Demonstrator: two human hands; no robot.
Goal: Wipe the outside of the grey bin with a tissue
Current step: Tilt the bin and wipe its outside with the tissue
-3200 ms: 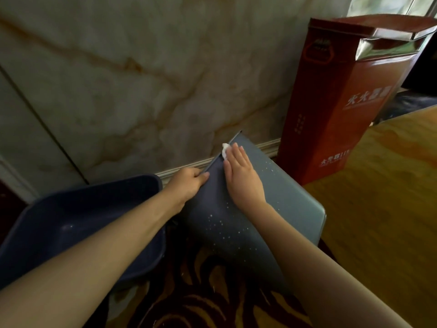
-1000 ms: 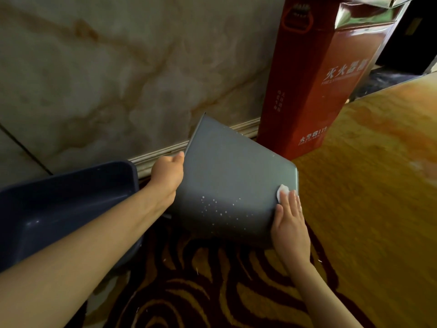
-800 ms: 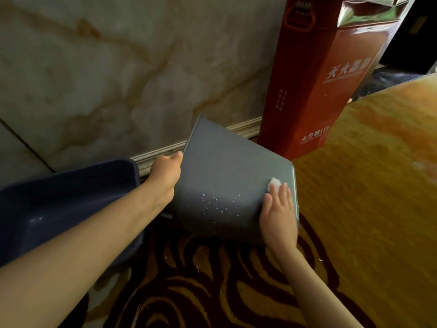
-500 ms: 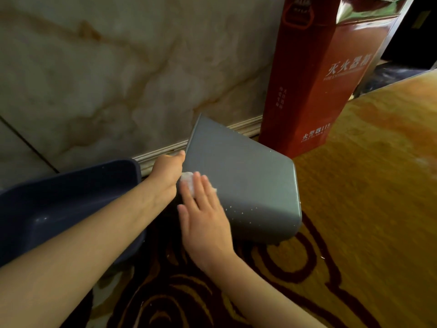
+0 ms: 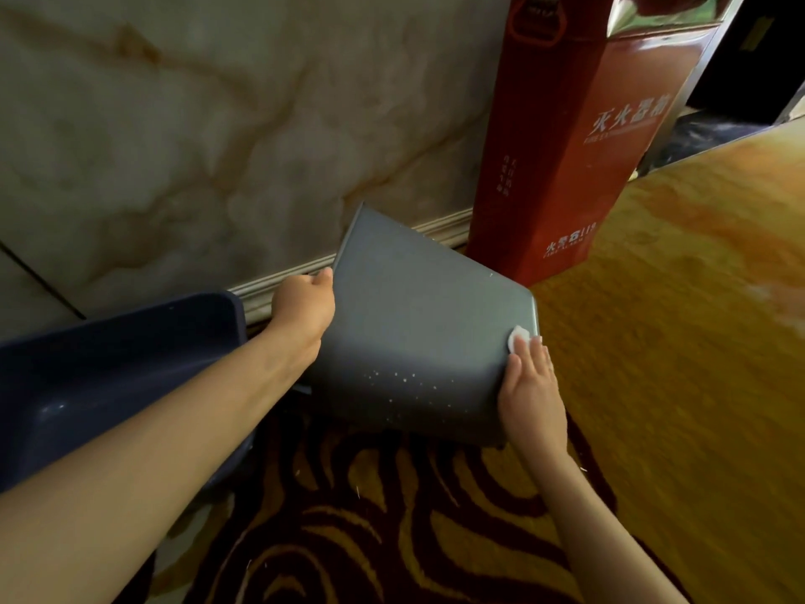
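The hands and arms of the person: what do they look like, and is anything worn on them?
Both forearms are bare as far as the picture shows: no sleeves are visible. The left hand and the right hand wear no gloves, and I see no rings, watch or bracelet on them. The fingernails of the right hand look short and plain. No markings show.

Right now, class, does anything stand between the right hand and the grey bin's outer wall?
Only the tissue, pressed under the right hand's fingers against the grey bin near its right edge. Nothing else visible intervenes. The left hand grips the bin's left rim, clear of the wiping path.
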